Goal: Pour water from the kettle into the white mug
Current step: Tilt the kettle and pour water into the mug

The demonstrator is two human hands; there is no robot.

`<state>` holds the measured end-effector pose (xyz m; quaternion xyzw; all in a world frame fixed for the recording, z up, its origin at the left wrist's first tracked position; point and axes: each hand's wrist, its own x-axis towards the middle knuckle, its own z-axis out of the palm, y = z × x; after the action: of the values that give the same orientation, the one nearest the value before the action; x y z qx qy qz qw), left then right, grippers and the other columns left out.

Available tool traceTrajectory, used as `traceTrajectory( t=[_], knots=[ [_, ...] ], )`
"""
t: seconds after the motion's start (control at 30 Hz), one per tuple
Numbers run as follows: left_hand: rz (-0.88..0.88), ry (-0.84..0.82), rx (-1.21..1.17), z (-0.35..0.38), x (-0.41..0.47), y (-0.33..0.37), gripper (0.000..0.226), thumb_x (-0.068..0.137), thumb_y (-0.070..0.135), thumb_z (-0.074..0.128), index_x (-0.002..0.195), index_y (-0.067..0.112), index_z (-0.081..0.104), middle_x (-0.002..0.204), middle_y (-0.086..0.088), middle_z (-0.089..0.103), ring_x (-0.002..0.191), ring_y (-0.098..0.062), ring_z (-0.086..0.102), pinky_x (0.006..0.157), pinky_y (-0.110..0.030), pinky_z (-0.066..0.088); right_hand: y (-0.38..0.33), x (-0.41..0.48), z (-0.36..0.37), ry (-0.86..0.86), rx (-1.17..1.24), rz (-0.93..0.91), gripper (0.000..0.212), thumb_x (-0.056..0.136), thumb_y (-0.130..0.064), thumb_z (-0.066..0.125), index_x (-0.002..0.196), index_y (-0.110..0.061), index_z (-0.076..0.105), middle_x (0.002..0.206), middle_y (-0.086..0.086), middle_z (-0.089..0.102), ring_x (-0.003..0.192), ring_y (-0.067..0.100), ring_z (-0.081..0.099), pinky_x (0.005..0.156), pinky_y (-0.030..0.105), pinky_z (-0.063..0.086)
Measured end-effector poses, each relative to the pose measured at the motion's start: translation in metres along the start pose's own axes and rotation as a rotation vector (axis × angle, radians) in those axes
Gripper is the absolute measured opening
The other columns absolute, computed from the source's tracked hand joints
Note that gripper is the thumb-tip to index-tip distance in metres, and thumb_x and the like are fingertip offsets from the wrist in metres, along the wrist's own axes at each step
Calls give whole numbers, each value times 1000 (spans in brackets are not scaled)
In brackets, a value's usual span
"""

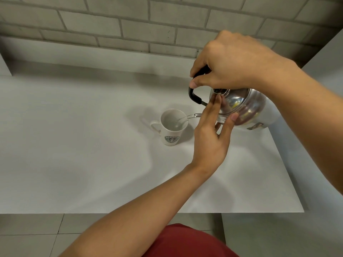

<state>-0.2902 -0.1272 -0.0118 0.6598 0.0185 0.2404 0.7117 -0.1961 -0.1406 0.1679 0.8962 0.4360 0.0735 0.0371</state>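
Note:
A white mug point(171, 127) with a green round logo stands upright on the white table point(74, 154), its handle pointing left. A shiny steel kettle point(246, 108) with a black handle hangs tilted to the left, just right of the mug. A thin stream of water point(187, 117) runs from the kettle's spout into the mug. My right hand point(232, 62) is closed around the black handle from above. My left hand point(213, 134) rests with spread fingers against the kettle's lid, thumb and forefinger touching the lid rim. The spout itself is hidden behind my left hand.
A grey brick wall point(148, 25) rises behind the table. A white raised ledge point(324, 62) borders the table on the right, and another sits at the far left point(3, 67). The table's front edge point(130, 213) runs above a tiled floor point(27, 236).

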Motion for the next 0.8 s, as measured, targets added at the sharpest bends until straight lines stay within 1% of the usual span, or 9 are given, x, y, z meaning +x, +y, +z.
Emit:
traceTrajectory(
  t=[0.07, 0.13, 0.27, 0.33, 0.4, 0.5, 0.57, 0.63, 0.8],
  knots=[
    [5, -1, 0, -1, -1, -1, 57, 104, 31, 64, 156, 25, 42, 156, 21, 43, 143, 18, 34, 106, -42, 57, -1, 1, 0, -5, -9, -3, 31, 89, -54, 74, 111, -33, 80, 97, -3, 79, 93, 32, 69, 65, 34, 43],
    [4, -2, 2, -2, -1, -2, 57, 104, 30, 64, 156, 24, 42, 156, 22, 42, 144, 16, 34, 107, -44, 55, -1, 2, 0, -3, -14, -16, 32, 90, -54, 73, 112, -32, 80, 99, -3, 80, 94, 32, 70, 65, 35, 44],
    [18, -21, 52, -6, 0, -2, 58, 104, 28, 64, 157, 19, 41, 163, 3, 43, 151, -1, 36, 113, -48, 50, 1, -4, 1, 23, 42, -21, 32, 90, -53, 73, 110, -30, 81, 98, -3, 81, 95, 28, 71, 74, 42, 57],
    [24, -57, 95, -10, 0, -1, 58, 105, 26, 64, 157, 18, 42, 165, 1, 42, 154, -7, 35, 115, -48, 48, 5, -11, 4, 27, 87, -9, 33, 91, -53, 73, 110, -28, 82, 99, -2, 82, 96, 26, 73, 79, 45, 59],
    [27, -99, 161, -14, -1, 0, 57, 105, 25, 64, 157, 15, 43, 166, -2, 41, 155, -11, 34, 120, -42, 42, 11, -20, 9, 69, 139, 4, 32, 92, -50, 73, 109, -25, 83, 101, 0, 83, 96, 24, 75, 84, 45, 59],
    [33, -163, 280, -22, -2, 2, 57, 105, 26, 64, 156, 12, 45, 166, -5, 41, 155, -14, 34, 125, -25, 29, 22, -35, 20, 182, 237, 23, 35, 92, -45, 74, 112, -18, 83, 108, 1, 82, 99, 16, 76, 90, 28, 55],
    [53, -194, 367, -27, -3, 5, 56, 103, 27, 66, 154, 12, 48, 164, -5, 43, 154, -18, 37, 125, -29, 30, 29, -46, 29, 224, 315, 85, 34, 92, -46, 75, 112, -20, 82, 107, -5, 81, 97, 4, 71, 88, 9, 47],
    [81, -223, 458, -32, -3, 6, 56, 102, 27, 68, 153, 11, 50, 162, -6, 46, 151, -23, 41, 125, -38, 32, 35, -56, 39, 270, 399, 161, 32, 91, -47, 76, 111, -23, 83, 103, -16, 75, 96, -5, 67, 85, -1, 41],
    [125, -329, 658, -37, -2, 8, 56, 105, 34, 62, 156, 18, 47, 165, -1, 42, 153, -28, 37, 126, -41, 28, 44, -79, 64, 416, 575, 270, 32, 88, -48, 78, 111, -25, 83, 99, -25, 73, 95, -14, 70, 88, 7, 50]
  ],
)
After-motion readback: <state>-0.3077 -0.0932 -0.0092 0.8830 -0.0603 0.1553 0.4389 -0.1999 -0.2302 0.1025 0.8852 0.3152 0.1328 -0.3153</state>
